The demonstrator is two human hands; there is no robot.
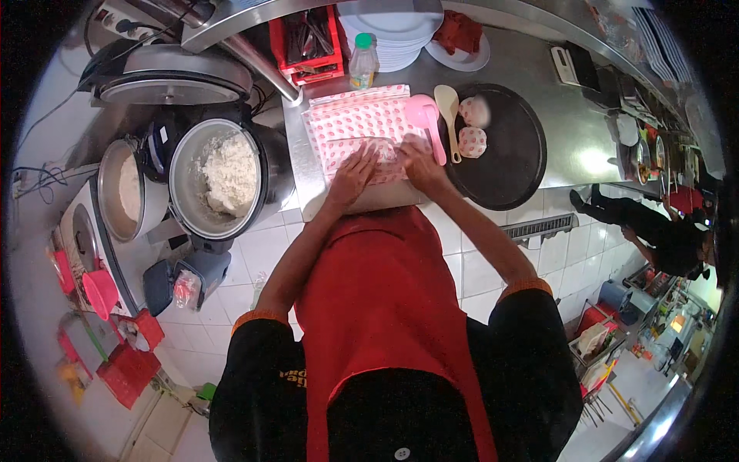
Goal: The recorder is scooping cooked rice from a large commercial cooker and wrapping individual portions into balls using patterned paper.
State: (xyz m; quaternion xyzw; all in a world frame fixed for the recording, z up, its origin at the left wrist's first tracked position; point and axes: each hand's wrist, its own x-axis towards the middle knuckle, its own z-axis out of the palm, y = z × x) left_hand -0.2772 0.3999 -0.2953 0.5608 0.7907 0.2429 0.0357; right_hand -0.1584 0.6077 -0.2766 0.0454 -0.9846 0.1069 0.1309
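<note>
Both of my hands rest on a stack of white wrapping paper with a red print (340, 124) at the counter's edge. My left hand (355, 173) lies with its fingers on a folded part of the top sheet. My right hand (421, 167) touches the same sheet from the other side; its fingers are blurred. Whether there is something under the fold, I cannot tell. A pink scoop (424, 112) lies by the paper's right side, beside a cream rice paddle (447, 115). Two paper-wrapped bundles (473, 142) sit on a round black tray (508, 156).
An open rice cooker (215, 179) holds white rice at left, beside another pot (128, 190). Behind the paper stand a green-capped bottle (362, 63), stacked white plates (392, 34) and a red cutlery basket (306, 40). Another person (646, 222) is farther off at right.
</note>
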